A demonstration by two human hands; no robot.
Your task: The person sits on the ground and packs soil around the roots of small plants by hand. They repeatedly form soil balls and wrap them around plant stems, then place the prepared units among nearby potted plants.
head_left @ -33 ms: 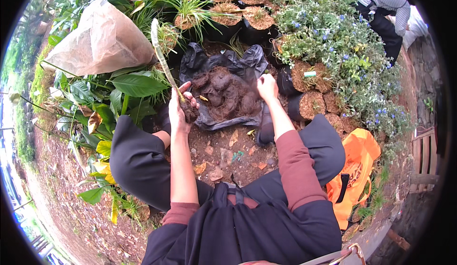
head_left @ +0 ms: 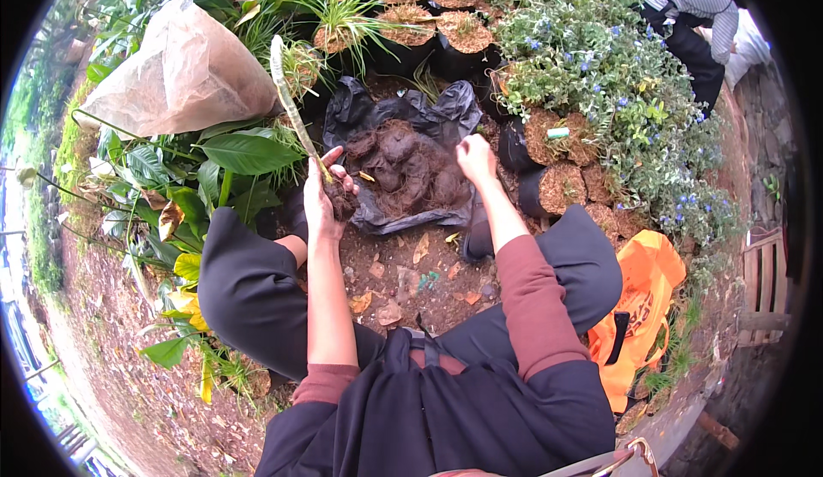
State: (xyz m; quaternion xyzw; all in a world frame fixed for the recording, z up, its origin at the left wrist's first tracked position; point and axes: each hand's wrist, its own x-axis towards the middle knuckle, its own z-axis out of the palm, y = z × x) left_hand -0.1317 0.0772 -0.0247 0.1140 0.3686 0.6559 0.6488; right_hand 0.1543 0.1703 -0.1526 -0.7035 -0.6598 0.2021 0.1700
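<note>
My left hand (head_left: 321, 198) is wrapped round the lower end of a pale, bare plant stem (head_left: 291, 100). The stem leans up and to the left, and a dark clump of roots or fibre (head_left: 343, 205) hangs at its base by my fingers. In front of me an open black plastic bag (head_left: 390, 222) lies spread on the ground, with several brown fibrous clumps (head_left: 407, 168) in it. My right hand (head_left: 477, 160) is closed just over the bag's right side; what its fingers hold, if anything, is hidden.
Several black grow bags with brown fibre (head_left: 561, 188) stand ahead and right, near blue-flowered plants (head_left: 591, 83). A pale cloth cover (head_left: 180, 74) and broad leaves (head_left: 249, 151) are on the left. An orange bag (head_left: 639, 306) lies by my right knee. Another person (head_left: 699, 48) is at the upper right.
My right hand has shifted slightly to the left. My left hand and the stem have barely moved.
</note>
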